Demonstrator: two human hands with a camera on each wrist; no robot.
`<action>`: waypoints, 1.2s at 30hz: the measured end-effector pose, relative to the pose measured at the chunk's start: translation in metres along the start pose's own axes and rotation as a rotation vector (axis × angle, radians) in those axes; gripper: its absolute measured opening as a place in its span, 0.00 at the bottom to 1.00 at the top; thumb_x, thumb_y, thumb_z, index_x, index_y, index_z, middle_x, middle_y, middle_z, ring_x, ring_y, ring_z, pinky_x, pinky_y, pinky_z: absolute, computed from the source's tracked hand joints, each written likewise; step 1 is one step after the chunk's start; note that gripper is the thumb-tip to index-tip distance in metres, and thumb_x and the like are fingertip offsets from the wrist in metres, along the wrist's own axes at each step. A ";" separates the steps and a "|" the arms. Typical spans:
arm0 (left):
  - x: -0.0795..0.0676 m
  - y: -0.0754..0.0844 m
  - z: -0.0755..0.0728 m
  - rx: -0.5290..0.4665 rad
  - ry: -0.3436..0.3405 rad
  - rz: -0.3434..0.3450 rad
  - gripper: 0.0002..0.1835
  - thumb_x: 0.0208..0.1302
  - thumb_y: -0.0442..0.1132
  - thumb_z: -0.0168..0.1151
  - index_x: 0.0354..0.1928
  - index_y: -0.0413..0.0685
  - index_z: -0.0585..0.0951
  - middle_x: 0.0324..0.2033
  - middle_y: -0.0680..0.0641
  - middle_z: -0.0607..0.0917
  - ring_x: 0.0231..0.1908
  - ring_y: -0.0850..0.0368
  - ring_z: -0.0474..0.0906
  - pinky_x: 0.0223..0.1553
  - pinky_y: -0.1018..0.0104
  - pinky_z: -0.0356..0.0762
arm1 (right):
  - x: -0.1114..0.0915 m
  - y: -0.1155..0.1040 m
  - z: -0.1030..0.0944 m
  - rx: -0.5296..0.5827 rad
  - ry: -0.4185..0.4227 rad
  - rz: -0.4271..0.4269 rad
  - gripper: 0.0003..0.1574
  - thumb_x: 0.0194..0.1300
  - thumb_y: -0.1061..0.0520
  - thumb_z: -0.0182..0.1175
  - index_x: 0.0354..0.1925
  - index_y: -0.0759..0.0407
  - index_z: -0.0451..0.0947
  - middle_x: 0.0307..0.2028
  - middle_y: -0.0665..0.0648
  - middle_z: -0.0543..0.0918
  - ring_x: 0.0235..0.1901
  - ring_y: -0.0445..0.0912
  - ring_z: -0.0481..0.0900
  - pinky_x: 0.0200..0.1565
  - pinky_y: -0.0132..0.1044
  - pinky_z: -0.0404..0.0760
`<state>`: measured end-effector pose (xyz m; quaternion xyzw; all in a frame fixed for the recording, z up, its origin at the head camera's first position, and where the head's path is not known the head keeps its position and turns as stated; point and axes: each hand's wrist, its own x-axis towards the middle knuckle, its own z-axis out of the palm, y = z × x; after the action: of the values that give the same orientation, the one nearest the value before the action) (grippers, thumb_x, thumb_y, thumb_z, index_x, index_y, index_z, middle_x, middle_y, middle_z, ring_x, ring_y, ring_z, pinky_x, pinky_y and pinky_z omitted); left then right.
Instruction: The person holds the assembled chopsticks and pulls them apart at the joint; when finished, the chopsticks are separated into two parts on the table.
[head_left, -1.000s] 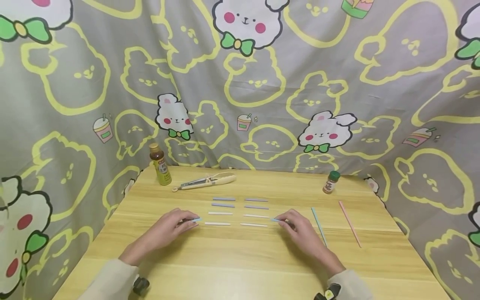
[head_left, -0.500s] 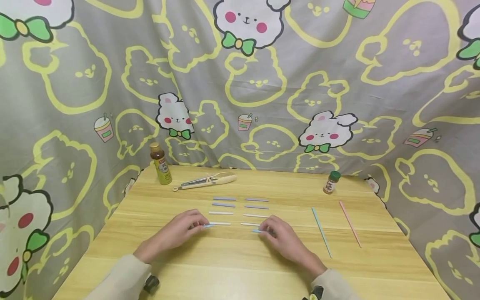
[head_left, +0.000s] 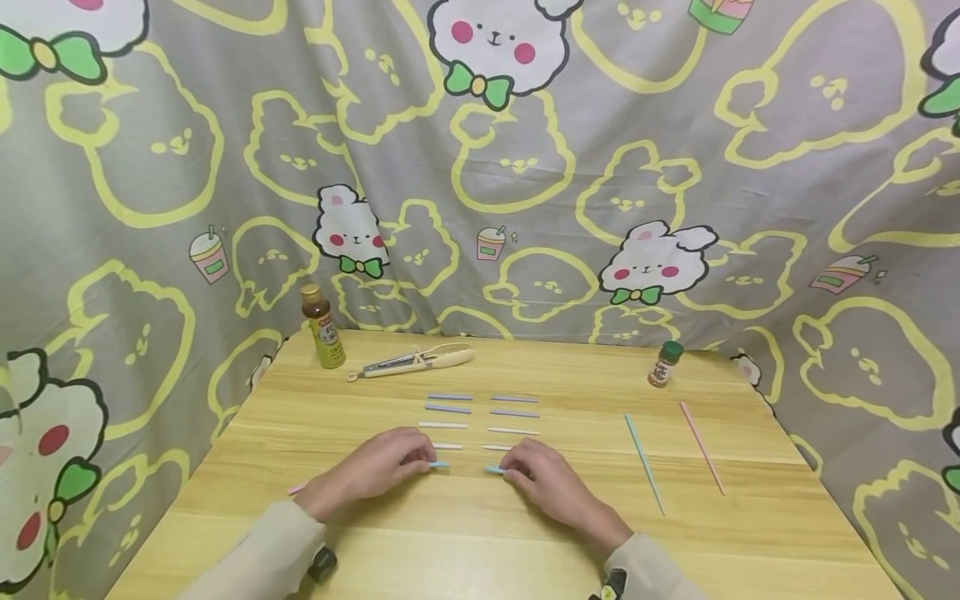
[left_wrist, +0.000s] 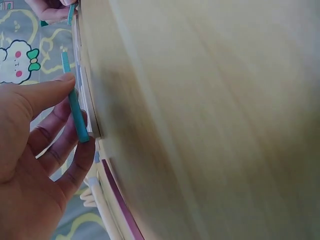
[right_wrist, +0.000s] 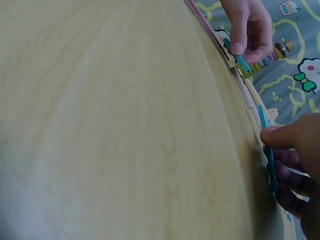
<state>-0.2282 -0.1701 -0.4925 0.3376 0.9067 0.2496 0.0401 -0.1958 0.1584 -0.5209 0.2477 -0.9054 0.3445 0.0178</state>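
Observation:
My left hand point(head_left: 390, 460) pinches a short blue stick point(left_wrist: 77, 114) between thumb and fingers. In the head view that stick's tip pokes out just below the nearest left white stick point(head_left: 452, 447). A second short blue stick point(right_wrist: 270, 167) is pinched by my right hand point(head_left: 551, 477), its free tip facing the left one across a small gap. Beyond the hands lie two columns of short sticks, white ones point(head_left: 513, 431) nearer and purple ones point(head_left: 448, 409) farther back. My right fingers partly cover the nearest right white stick point(head_left: 492, 448).
To the right lie a long blue stick point(head_left: 645, 464) and a long pink stick point(head_left: 702, 447). Another pink stick point(left_wrist: 121, 202) shows beside my left forearm. Tongs point(head_left: 411, 362), a sauce bottle point(head_left: 327, 335) and a green-lidded jar point(head_left: 663, 367) are at the back, before a patterned curtain point(head_left: 525, 208).
Both hands have moved inward and nearer the front edge, carrying the blue sticks from outside the white pairs to just below them. The stick tips are now closer together.

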 end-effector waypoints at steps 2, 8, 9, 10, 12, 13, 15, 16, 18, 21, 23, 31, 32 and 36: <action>0.002 0.002 0.001 0.013 -0.007 0.005 0.03 0.76 0.41 0.69 0.47 0.58 0.87 0.42 0.62 0.86 0.44 0.68 0.82 0.51 0.62 0.85 | 0.001 0.000 0.001 -0.018 0.001 0.003 0.03 0.77 0.56 0.69 0.46 0.50 0.88 0.42 0.41 0.83 0.42 0.34 0.81 0.47 0.32 0.84; 0.009 0.005 0.005 0.050 -0.029 0.004 0.03 0.76 0.41 0.69 0.47 0.58 0.88 0.42 0.62 0.85 0.44 0.68 0.80 0.51 0.63 0.84 | 0.002 0.000 0.003 -0.106 0.040 -0.016 0.03 0.74 0.57 0.71 0.45 0.50 0.90 0.40 0.41 0.83 0.41 0.35 0.80 0.45 0.31 0.83; 0.010 0.005 0.006 0.055 -0.031 0.003 0.03 0.76 0.41 0.69 0.47 0.58 0.88 0.41 0.62 0.85 0.44 0.68 0.80 0.50 0.63 0.83 | 0.002 0.000 0.004 -0.125 0.044 -0.027 0.03 0.74 0.57 0.72 0.45 0.50 0.90 0.40 0.41 0.83 0.41 0.35 0.80 0.45 0.32 0.84; 0.010 0.005 0.006 0.059 -0.033 0.002 0.03 0.76 0.40 0.70 0.46 0.58 0.88 0.41 0.62 0.85 0.44 0.67 0.79 0.50 0.63 0.83 | 0.002 -0.001 0.004 -0.147 0.049 -0.041 0.03 0.73 0.57 0.72 0.44 0.51 0.91 0.40 0.42 0.83 0.41 0.35 0.80 0.45 0.32 0.84; 0.011 0.005 0.008 0.067 -0.033 0.001 0.03 0.76 0.40 0.70 0.46 0.58 0.88 0.42 0.62 0.85 0.44 0.67 0.79 0.50 0.63 0.83 | 0.003 -0.001 0.004 -0.192 0.058 -0.067 0.03 0.73 0.57 0.73 0.44 0.51 0.91 0.39 0.42 0.84 0.41 0.35 0.81 0.46 0.33 0.85; 0.012 0.005 0.008 0.069 -0.033 0.002 0.03 0.76 0.40 0.70 0.46 0.59 0.88 0.42 0.62 0.85 0.44 0.67 0.79 0.50 0.63 0.83 | 0.003 -0.002 0.005 -0.211 0.061 -0.075 0.03 0.72 0.57 0.73 0.44 0.51 0.91 0.39 0.42 0.84 0.41 0.35 0.81 0.46 0.34 0.85; 0.013 0.005 0.009 0.071 -0.034 0.003 0.03 0.76 0.40 0.70 0.46 0.59 0.88 0.42 0.62 0.85 0.45 0.67 0.79 0.50 0.64 0.83 | 0.004 -0.002 0.005 -0.241 0.067 -0.090 0.03 0.72 0.56 0.74 0.44 0.50 0.91 0.39 0.42 0.84 0.41 0.35 0.81 0.46 0.35 0.86; 0.013 0.005 0.009 0.070 -0.034 0.005 0.03 0.76 0.40 0.70 0.46 0.59 0.88 0.42 0.62 0.85 0.45 0.67 0.80 0.50 0.64 0.83 | 0.004 -0.002 0.005 -0.251 0.070 -0.094 0.03 0.71 0.56 0.74 0.43 0.50 0.91 0.39 0.42 0.84 0.41 0.35 0.81 0.46 0.35 0.86; 0.013 0.005 0.009 0.069 -0.034 0.005 0.03 0.76 0.40 0.70 0.46 0.59 0.88 0.42 0.61 0.85 0.44 0.67 0.79 0.49 0.64 0.83 | 0.004 -0.002 0.006 -0.257 0.071 -0.096 0.03 0.71 0.56 0.74 0.44 0.50 0.91 0.39 0.42 0.84 0.41 0.35 0.81 0.46 0.35 0.86; 0.013 0.006 0.009 0.066 -0.034 0.004 0.03 0.76 0.39 0.70 0.46 0.58 0.88 0.42 0.61 0.85 0.44 0.68 0.79 0.48 0.65 0.83 | 0.003 -0.001 0.004 -0.245 0.074 -0.084 0.04 0.72 0.55 0.74 0.44 0.49 0.90 0.39 0.41 0.84 0.42 0.35 0.81 0.47 0.36 0.86; 0.013 0.006 0.009 0.065 -0.034 0.004 0.03 0.76 0.39 0.70 0.45 0.58 0.88 0.42 0.61 0.85 0.44 0.67 0.79 0.48 0.65 0.83 | 0.001 0.000 0.001 -0.220 0.077 -0.058 0.04 0.72 0.54 0.74 0.45 0.48 0.90 0.40 0.41 0.85 0.43 0.35 0.81 0.49 0.37 0.86; 0.015 0.006 0.011 0.065 -0.040 -0.004 0.03 0.76 0.40 0.70 0.46 0.58 0.88 0.43 0.61 0.85 0.45 0.66 0.80 0.50 0.64 0.84 | -0.023 0.019 -0.038 -0.132 0.159 0.060 0.09 0.70 0.55 0.75 0.48 0.48 0.90 0.41 0.39 0.86 0.42 0.34 0.82 0.47 0.34 0.86; 0.015 0.006 0.011 0.066 -0.041 -0.005 0.04 0.75 0.40 0.70 0.46 0.58 0.88 0.43 0.61 0.85 0.45 0.67 0.80 0.51 0.64 0.84 | -0.026 0.024 -0.044 -0.134 0.180 0.062 0.10 0.69 0.56 0.76 0.49 0.49 0.89 0.40 0.39 0.86 0.41 0.34 0.82 0.47 0.34 0.86; 0.014 0.006 0.011 0.060 -0.043 -0.008 0.04 0.75 0.39 0.70 0.46 0.58 0.88 0.43 0.61 0.85 0.45 0.67 0.80 0.50 0.64 0.84 | -0.045 0.041 -0.070 -0.160 0.252 0.111 0.12 0.68 0.57 0.76 0.50 0.51 0.89 0.39 0.41 0.86 0.39 0.35 0.83 0.45 0.33 0.86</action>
<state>-0.2325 -0.1530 -0.4977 0.3404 0.9141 0.2146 0.0505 -0.1846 0.2488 -0.5020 0.1497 -0.9329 0.3000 0.1318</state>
